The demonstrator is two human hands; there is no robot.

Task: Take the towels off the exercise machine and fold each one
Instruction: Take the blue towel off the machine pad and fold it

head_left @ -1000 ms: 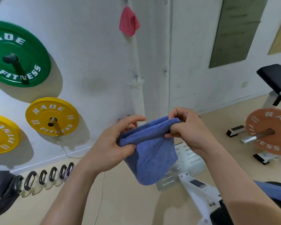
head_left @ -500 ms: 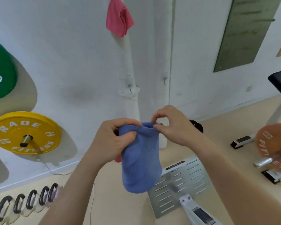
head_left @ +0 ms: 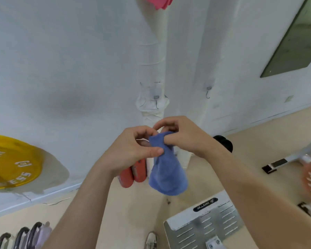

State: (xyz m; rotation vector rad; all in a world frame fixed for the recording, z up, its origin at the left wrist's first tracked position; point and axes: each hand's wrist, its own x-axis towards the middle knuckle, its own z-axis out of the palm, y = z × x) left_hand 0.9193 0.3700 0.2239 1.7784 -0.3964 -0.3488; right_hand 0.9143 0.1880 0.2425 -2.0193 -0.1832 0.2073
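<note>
Blue towel [head_left: 166,174] folded narrow, bunched at top, hangs in air above floor [head_left: 133,209]. Left hand [head_left: 131,153] and right hand [head_left: 183,136] pinch top edge, fingers clenched on cloth. Lower end rounded, limp.

Tan floor [head_left: 129,221], metal footplate [head_left: 205,225], red rollers [head_left: 133,174]

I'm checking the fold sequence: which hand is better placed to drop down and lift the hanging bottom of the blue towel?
Probably the right hand: it pinches only the top edge lightly, while the left hand clamps the blue towel between thumb and fingers, anchoring it.
</note>
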